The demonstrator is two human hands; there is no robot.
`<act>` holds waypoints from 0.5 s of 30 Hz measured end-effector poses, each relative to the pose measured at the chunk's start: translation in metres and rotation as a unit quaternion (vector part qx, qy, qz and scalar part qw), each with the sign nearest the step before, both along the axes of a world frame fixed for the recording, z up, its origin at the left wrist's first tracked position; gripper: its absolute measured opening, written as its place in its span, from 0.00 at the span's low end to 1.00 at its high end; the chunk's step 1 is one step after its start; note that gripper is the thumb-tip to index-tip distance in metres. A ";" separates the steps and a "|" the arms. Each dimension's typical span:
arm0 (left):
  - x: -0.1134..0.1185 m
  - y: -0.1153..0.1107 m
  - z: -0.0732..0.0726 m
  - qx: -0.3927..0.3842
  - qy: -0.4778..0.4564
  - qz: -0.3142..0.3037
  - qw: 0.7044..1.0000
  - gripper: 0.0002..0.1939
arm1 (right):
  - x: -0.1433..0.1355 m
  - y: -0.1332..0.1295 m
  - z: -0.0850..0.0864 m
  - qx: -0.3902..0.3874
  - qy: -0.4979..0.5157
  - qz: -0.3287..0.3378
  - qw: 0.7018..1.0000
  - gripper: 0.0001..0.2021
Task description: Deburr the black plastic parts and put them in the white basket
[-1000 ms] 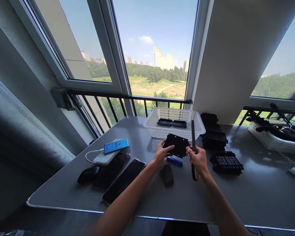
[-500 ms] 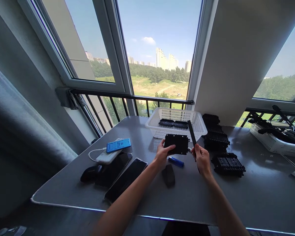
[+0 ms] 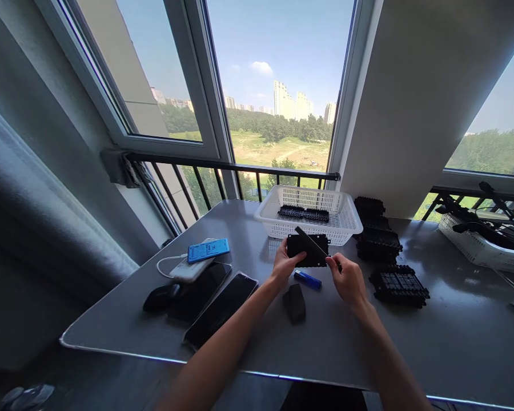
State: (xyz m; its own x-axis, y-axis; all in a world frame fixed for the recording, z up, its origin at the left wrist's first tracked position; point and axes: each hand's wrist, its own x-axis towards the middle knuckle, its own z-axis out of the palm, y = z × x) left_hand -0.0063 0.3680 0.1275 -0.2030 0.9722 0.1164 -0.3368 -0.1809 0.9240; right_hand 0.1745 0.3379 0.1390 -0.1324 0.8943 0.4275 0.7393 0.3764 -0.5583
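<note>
My left hand (image 3: pixel 285 265) grips a flat black plastic panel (image 3: pixel 312 260) by its left side, thumb on its face. Closed around the lower end of a long black strip (image 3: pixel 309 242) is my right hand (image 3: pixel 346 277), at the panel's right side. The strip slants up and left across the panel's face. On the table below lie a blue pen-like item (image 3: pixel 307 279) and a dark block (image 3: pixel 294 304). Behind the panel, a white basket (image 3: pixel 346 220) contains black slotted parts (image 3: pixel 303 214).
Stacked black parts (image 3: pixel 377 237) and another black part (image 3: pixel 400 285) stand right of my hands. At left are a blue-screened phone (image 3: pixel 208 250) on a white power bank, two dark phones (image 3: pixel 220 308) and a black mouse (image 3: pixel 161 297). A second basket (image 3: pixel 475 242) holds black items.
My right hand has tilted the strip to the left, bringing it from beside the panel to across its face. My left hand still holds the panel in nearly the same place.
</note>
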 end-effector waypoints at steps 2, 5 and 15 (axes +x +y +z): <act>-0.001 0.000 0.000 0.001 0.018 -0.005 1.000 0.27 | 0.001 0.000 -0.001 -0.008 -0.039 0.002 0.999 0.22; -0.001 -0.001 0.000 0.006 0.047 -0.016 0.999 0.26 | 0.002 0.001 -0.002 -0.016 -0.072 0.013 0.997 0.21; -0.005 -0.001 0.004 0.020 0.057 -0.007 0.998 0.24 | 0.005 0.001 0.001 -0.020 -0.025 -0.080 0.996 0.24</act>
